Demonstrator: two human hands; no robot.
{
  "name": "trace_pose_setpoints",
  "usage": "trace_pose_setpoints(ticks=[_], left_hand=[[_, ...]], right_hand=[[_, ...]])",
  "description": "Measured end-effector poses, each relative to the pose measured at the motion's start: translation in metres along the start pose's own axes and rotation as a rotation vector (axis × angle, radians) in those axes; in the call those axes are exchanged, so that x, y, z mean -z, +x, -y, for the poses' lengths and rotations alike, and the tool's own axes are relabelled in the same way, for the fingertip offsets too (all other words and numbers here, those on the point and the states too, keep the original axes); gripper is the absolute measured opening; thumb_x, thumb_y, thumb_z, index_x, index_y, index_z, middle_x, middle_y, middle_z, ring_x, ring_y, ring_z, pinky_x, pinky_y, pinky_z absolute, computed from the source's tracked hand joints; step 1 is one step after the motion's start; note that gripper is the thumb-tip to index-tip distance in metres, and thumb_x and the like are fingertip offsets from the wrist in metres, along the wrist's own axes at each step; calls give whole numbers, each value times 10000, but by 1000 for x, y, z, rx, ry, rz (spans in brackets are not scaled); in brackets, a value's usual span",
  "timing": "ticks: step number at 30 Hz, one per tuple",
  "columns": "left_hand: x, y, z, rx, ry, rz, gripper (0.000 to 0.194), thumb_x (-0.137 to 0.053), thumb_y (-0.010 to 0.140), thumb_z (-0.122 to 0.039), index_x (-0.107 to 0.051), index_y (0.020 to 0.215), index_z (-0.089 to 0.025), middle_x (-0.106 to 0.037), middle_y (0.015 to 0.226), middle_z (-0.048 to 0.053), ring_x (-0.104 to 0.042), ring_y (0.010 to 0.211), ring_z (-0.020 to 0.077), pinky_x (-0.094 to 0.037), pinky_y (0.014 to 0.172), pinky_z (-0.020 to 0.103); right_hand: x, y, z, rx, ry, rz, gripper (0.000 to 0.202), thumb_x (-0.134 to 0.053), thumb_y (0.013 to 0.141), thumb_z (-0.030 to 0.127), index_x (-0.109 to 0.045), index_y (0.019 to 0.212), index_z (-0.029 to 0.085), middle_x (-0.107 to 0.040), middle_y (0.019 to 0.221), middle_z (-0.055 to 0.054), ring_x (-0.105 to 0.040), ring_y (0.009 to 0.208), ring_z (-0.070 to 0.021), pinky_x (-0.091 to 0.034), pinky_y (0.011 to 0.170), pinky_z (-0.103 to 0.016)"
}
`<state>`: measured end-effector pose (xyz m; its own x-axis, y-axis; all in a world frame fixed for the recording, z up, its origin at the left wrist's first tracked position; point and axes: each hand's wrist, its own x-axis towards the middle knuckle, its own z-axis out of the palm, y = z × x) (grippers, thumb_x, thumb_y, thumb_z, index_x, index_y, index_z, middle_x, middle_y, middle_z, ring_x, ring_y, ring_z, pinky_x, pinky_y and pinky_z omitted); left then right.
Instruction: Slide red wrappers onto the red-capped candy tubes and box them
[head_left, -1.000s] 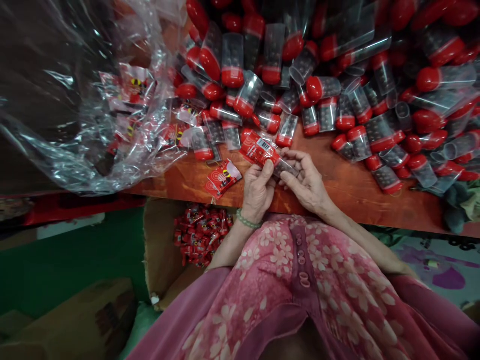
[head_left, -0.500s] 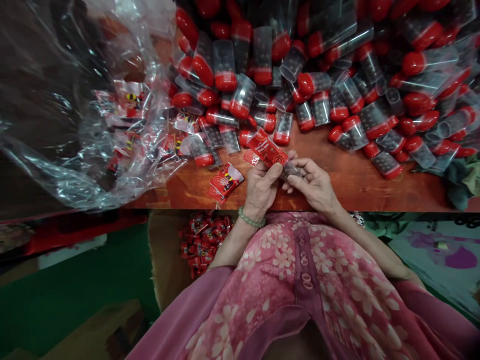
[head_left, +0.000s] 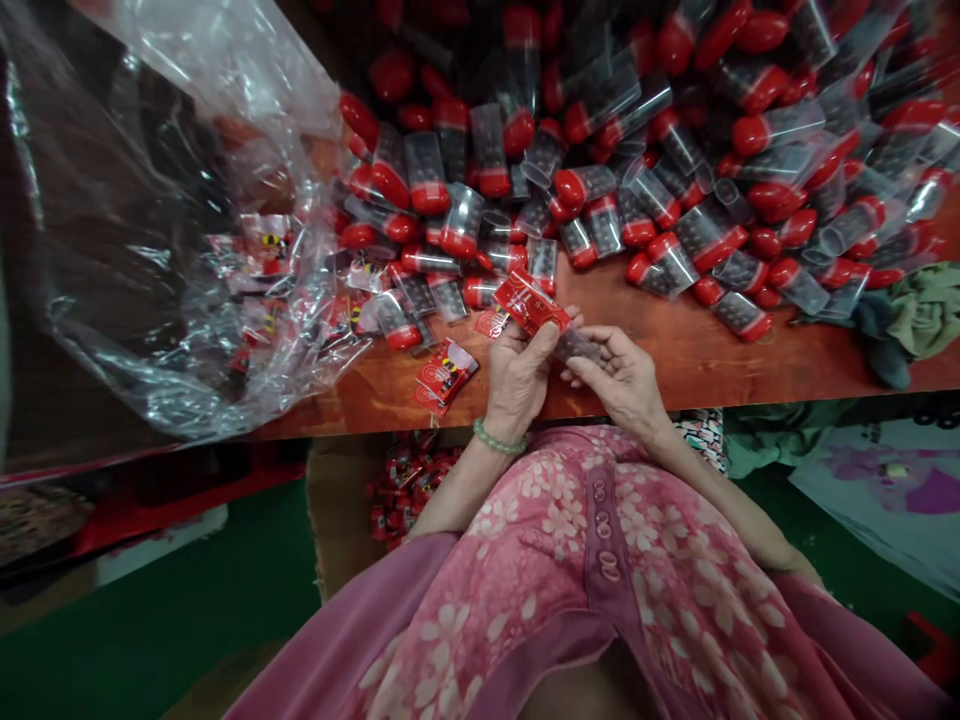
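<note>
My left hand (head_left: 519, 375), with a green bead bracelet at its wrist, pinches a red printed card (head_left: 527, 303) near the table's front edge. Held between both hands is a clear tube (head_left: 579, 345), its lower end between the fingers of my right hand (head_left: 619, 375). The card lies over the tube's upper end, and my fingers hide where they meet. Left of my left hand, small red cards (head_left: 447, 375) rest on the tabletop. Clear tubes with red ends (head_left: 461, 220) are heaped just beyond my hands.
A clear plastic bag (head_left: 187, 400) with red cards showing through it spreads over the table's left. Below the front edge, a cardboard box (head_left: 341, 510) holds many small red pieces (head_left: 405, 480). Greenish cloth (head_left: 926, 310) lies at the right.
The camera view has turned and shifted slightly. My right fingers have opened a little along the clear tube, while my left hand keeps its pinch on the card.
</note>
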<state>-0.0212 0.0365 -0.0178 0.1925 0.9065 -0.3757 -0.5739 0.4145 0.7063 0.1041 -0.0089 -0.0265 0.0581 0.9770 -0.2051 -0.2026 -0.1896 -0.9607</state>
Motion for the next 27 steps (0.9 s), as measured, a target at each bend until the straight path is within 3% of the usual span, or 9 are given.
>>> trace_pose_setpoints(ticks=[5,9,12,19,22,25,27], left_hand=[[-12,-3,22,-40,-18,-16,456,-964,588,-491,-750,855,-189,-814,811,29,-789,798,193,-618,808,297],[-16,-9,37,-4,35,-7,456,-928,631,-541,-772,849,-172,-826,890,71,-767,744,183,-601,687,273],[-17,-11,41,22,36,-21,434,-927,643,-518,-771,856,-173,-828,928,79,-771,762,192,-602,686,280],[-15,-10,32,-86,2,-14,445,-935,638,-513,-763,902,-198,-824,941,62,-785,999,257,-623,904,378],[-12,-11,28,-104,77,29,443,-896,677,-564,-768,874,-189,-825,973,87,-784,972,259,-630,840,355],[-11,-13,23,-78,123,70,445,-868,708,-575,-767,874,-175,-823,1024,115,-777,817,229,-605,643,297],[-13,-14,19,-44,122,85,469,-871,701,-576,-768,891,-161,-820,1034,135,-752,709,204,-557,533,267]], right_hand=[[22,-10,-2,56,-90,-3,385,-796,833,494,-615,1041,225,-717,823,28,-711,683,-113,-610,689,-260],[40,-13,-6,-13,-20,53,390,-804,824,489,-596,1017,222,-718,773,32,-709,641,-115,-580,599,-231],[45,-13,-12,-33,-29,90,379,-788,836,492,-590,1018,225,-711,753,35,-700,628,-118,-565,582,-231],[38,-9,-11,376,-454,-84,203,-740,879,321,-670,1053,244,-755,968,-17,-718,818,-163,-594,777,-315],[38,-8,-1,216,-294,21,217,-751,881,373,-658,1031,248,-758,866,3,-710,710,-145,-592,682,-286],[38,-6,6,-52,-25,181,314,-787,851,474,-641,995,236,-744,724,27,-678,575,-122,-573,572,-247],[37,-3,7,-121,61,201,359,-822,814,495,-640,967,227,-752,709,24,-681,560,-115,-573,561,-233]])
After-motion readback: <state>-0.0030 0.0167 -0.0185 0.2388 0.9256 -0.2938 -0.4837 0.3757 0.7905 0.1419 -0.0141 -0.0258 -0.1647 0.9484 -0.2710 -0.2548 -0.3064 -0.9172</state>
